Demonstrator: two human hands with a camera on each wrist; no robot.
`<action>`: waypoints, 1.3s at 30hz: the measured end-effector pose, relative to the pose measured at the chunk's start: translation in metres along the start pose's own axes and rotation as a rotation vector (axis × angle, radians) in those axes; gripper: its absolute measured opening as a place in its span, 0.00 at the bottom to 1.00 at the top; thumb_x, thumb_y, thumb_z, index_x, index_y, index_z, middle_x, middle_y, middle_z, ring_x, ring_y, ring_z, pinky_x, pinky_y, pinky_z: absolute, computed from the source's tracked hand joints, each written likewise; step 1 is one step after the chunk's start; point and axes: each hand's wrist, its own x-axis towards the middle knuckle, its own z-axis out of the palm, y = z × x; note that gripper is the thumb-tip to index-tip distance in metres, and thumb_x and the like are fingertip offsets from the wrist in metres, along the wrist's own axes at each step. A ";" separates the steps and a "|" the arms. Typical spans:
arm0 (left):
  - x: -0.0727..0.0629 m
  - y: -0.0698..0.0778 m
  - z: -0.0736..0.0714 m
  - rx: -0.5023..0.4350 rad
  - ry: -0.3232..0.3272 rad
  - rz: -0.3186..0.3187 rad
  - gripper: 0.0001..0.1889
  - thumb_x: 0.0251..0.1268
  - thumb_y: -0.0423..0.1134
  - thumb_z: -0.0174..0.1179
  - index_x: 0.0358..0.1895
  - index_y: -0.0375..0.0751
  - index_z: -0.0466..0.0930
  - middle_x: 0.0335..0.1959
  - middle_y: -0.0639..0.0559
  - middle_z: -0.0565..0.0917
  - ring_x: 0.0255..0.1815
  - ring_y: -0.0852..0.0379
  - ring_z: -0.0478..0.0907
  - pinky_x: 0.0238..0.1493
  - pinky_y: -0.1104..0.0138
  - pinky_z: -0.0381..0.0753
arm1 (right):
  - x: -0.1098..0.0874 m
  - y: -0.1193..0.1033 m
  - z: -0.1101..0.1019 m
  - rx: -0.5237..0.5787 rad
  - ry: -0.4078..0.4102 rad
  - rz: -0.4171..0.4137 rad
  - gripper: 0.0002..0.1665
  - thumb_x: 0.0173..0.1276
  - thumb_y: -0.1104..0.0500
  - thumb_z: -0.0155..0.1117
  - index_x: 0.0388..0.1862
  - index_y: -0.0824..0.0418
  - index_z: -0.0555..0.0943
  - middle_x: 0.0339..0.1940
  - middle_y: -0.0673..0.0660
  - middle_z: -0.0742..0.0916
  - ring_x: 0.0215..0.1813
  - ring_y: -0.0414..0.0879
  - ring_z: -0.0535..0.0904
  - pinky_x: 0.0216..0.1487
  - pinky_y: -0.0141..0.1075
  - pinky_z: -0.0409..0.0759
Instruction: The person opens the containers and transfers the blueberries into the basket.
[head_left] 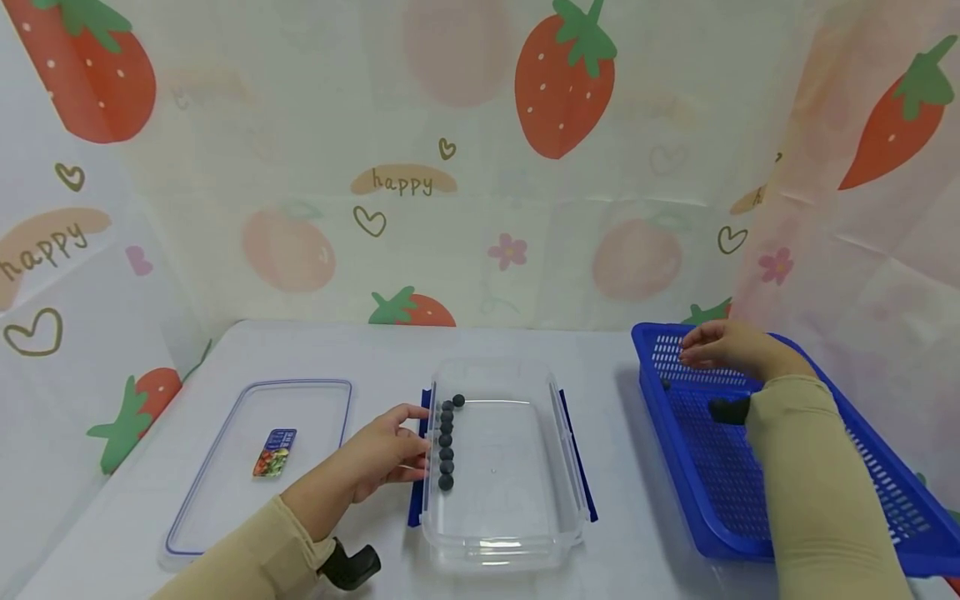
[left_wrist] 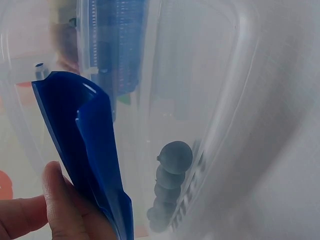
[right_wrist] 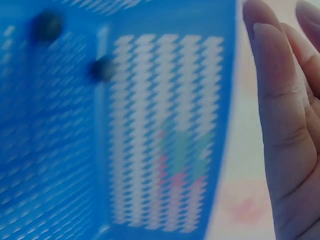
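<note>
Dark round berries (head_left: 446, 440), blueberry-like, stand in a row along the left inside of a clear plastic box (head_left: 498, 546); in the left wrist view the same berries (left_wrist: 176, 157) show through its wall. At the box's left side, my left hand (head_left: 386, 450) touches the blue locking flap (left_wrist: 82, 130) with relaxed fingers. My right hand (head_left: 731, 346) hovers over the far end of a blue mesh basket (head_left: 708, 508), fingers loosely bent, nothing visible in them. Two dark berries, blurred, are in the basket in the right wrist view, one berry (right_wrist: 47, 25) left of the other.
Left of the box lies a clear lid (head_left: 217, 508) with a blue edge and a small printed label (head_left: 274, 452) on it. A second blue flap (head_left: 579, 458) hangs at the box's right side. White fabric with strawberries (head_left: 566, 83) walls the table behind.
</note>
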 end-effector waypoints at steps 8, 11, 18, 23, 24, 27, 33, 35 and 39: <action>-0.002 0.002 0.001 0.002 0.002 -0.001 0.24 0.63 0.32 0.53 0.63 0.46 0.62 0.32 0.41 0.75 0.30 0.52 0.77 0.35 0.64 0.83 | 0.018 -0.065 0.032 -0.084 -0.006 -0.129 0.23 0.62 0.62 0.61 0.51 0.76 0.70 0.45 0.65 0.82 0.44 0.47 0.81 0.48 0.38 0.79; -0.002 0.003 0.001 0.006 0.003 -0.001 0.24 0.63 0.32 0.53 0.63 0.46 0.62 0.32 0.41 0.75 0.30 0.52 0.77 0.35 0.64 0.82 | 0.028 -0.085 0.050 -0.153 -0.009 -0.152 0.21 0.61 0.59 0.63 0.49 0.70 0.74 0.46 0.64 0.82 0.45 0.48 0.81 0.50 0.40 0.79; -0.002 0.002 -0.001 0.006 -0.002 -0.001 0.24 0.63 0.32 0.53 0.63 0.47 0.62 0.33 0.41 0.75 0.31 0.52 0.77 0.36 0.64 0.82 | 0.054 -0.115 0.098 -0.181 -0.101 -0.218 0.17 0.59 0.59 0.65 0.46 0.65 0.77 0.44 0.62 0.83 0.44 0.49 0.81 0.49 0.41 0.79; -0.002 0.001 -0.001 0.006 -0.013 0.003 0.24 0.63 0.32 0.53 0.63 0.47 0.62 0.33 0.41 0.76 0.31 0.52 0.77 0.35 0.64 0.82 | 0.068 -0.125 0.131 -0.156 -0.174 -0.240 0.14 0.60 0.63 0.64 0.45 0.66 0.78 0.42 0.62 0.84 0.45 0.51 0.81 0.48 0.39 0.79; -0.002 0.001 -0.001 0.006 -0.014 0.004 0.24 0.63 0.32 0.53 0.63 0.47 0.62 0.33 0.41 0.75 0.31 0.52 0.77 0.35 0.64 0.82 | 0.072 -0.126 0.137 -0.153 -0.188 -0.244 0.14 0.60 0.63 0.63 0.45 0.66 0.78 0.43 0.63 0.84 0.45 0.51 0.81 0.48 0.39 0.79; -0.002 0.001 -0.002 0.006 -0.014 0.003 0.24 0.64 0.32 0.53 0.63 0.47 0.62 0.33 0.41 0.75 0.31 0.52 0.77 0.35 0.64 0.82 | 0.080 -0.128 0.158 -0.145 -0.229 -0.246 0.13 0.61 0.64 0.62 0.45 0.66 0.78 0.43 0.63 0.84 0.48 0.56 0.79 0.48 0.38 0.79; -0.001 0.001 -0.002 0.002 -0.020 0.002 0.24 0.64 0.32 0.53 0.63 0.47 0.61 0.33 0.41 0.75 0.31 0.52 0.77 0.35 0.64 0.82 | 0.097 -0.128 0.195 -0.140 -0.256 -0.222 0.13 0.61 0.63 0.62 0.44 0.65 0.80 0.38 0.58 0.85 0.48 0.58 0.79 0.46 0.37 0.80; -0.001 0.001 -0.002 0.002 -0.024 0.002 0.24 0.64 0.32 0.53 0.63 0.47 0.61 0.33 0.41 0.75 0.30 0.52 0.77 0.35 0.64 0.82 | 0.102 -0.128 0.204 -0.137 -0.258 -0.219 0.14 0.61 0.62 0.63 0.45 0.66 0.79 0.38 0.57 0.85 0.48 0.57 0.80 0.46 0.37 0.80; 0.000 0.001 -0.002 0.000 -0.028 -0.005 0.24 0.64 0.32 0.53 0.63 0.47 0.61 0.33 0.41 0.75 0.30 0.52 0.77 0.35 0.64 0.82 | 0.110 -0.126 0.220 -0.133 -0.267 -0.218 0.16 0.60 0.61 0.64 0.45 0.66 0.79 0.39 0.57 0.85 0.46 0.54 0.81 0.45 0.36 0.80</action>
